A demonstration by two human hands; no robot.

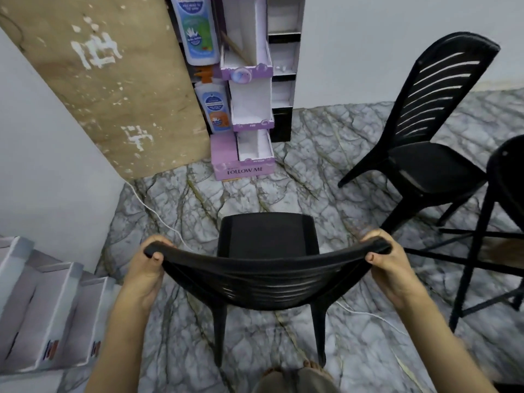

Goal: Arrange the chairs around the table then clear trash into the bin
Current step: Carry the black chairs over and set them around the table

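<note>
A black plastic chair (266, 236) stands on the marble-patterned floor directly below me, its seat facing away. My left hand (147, 268) grips the left end of its top backrest rail and my right hand (391, 265) grips the right end. A second black chair (425, 163) with a slatted back stands at the right, facing left. A third dark chair or table frame (482, 251) shows at the far right edge, partly cut off. No table top, trash or bin is in view.
A purple and white cardboard display stand (249, 114) leans at the wall ahead, next to a tan board (113, 80). Another cardboard stand (42, 307) lies at the lower left. A white cable (153, 211) runs across the floor. My foot (312, 367) is beneath the chair.
</note>
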